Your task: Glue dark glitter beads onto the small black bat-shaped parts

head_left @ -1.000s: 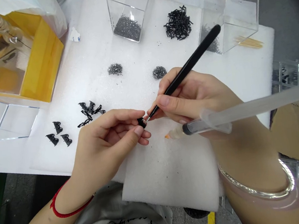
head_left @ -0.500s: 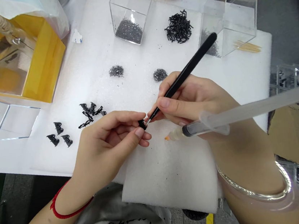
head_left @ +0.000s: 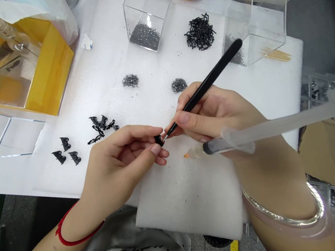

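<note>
— What is the left hand [head_left: 123, 159] doing?

— It is pinching a small black part [head_left: 158, 140] between thumb and forefinger, holding it just above the white foam pad [head_left: 188, 196] near the front of the tabletop [head_left: 6, 178].

— And the right hand [head_left: 215, 115]?

— It is gripping black tweezers [head_left: 208, 83] like a pen, fingers pressed together around the shaft. The metal tip is touching the small black part. The same hand is also carrying a clear syringe [head_left: 248, 136], lying across the lower fingers with its orange tip pointing left, just above the foam.

— What is lying around them?

— Left of the left hand, a cluster of black clips [head_left: 102, 125] is sitting on the pad, with three more clips [head_left: 65, 151] well apart, farther left. Two little heaps of tiny metal pieces [head_left: 178, 85] are resting behind the hands. Farther back, a clear box [head_left: 147, 14] is holding more of them, beside a pile of black hooks [head_left: 200, 32].

— Anything on the wrists?

— A red cord [head_left: 74, 234] is circling the left, a silver bangle [head_left: 285, 217] the right.
</note>
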Available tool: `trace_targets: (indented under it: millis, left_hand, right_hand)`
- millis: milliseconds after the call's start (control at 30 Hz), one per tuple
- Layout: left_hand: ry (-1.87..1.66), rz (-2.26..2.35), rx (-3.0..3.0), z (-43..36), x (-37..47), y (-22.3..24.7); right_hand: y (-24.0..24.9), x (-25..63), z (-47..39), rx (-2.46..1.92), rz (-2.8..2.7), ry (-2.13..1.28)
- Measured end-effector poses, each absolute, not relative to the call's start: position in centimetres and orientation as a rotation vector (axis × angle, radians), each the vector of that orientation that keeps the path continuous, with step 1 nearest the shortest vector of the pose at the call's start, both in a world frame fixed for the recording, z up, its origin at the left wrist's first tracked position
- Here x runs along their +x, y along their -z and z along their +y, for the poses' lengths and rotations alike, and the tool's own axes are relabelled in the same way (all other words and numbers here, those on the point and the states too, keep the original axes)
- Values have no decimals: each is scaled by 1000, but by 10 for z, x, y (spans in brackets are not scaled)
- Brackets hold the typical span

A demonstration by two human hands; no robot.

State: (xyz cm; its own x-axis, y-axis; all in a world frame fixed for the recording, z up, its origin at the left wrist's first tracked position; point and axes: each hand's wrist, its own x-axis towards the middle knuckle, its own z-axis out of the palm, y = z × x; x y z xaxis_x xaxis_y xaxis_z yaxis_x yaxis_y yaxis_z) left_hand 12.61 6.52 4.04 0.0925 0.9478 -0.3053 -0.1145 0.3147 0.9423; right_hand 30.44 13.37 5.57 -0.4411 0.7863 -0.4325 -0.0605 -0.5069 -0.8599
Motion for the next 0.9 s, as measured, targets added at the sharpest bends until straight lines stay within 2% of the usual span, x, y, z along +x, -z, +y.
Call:
trace_targets:
  millis: [300,900]
  left_hand:
    - [-984,1179,906,65,125,-41]
    - [-1006,993,716,62,128,-39]
  right_hand:
    - [-53,304,134,-1091,-1062,-2026]
    - [-49,308,130,-1279,-1098,-2031]
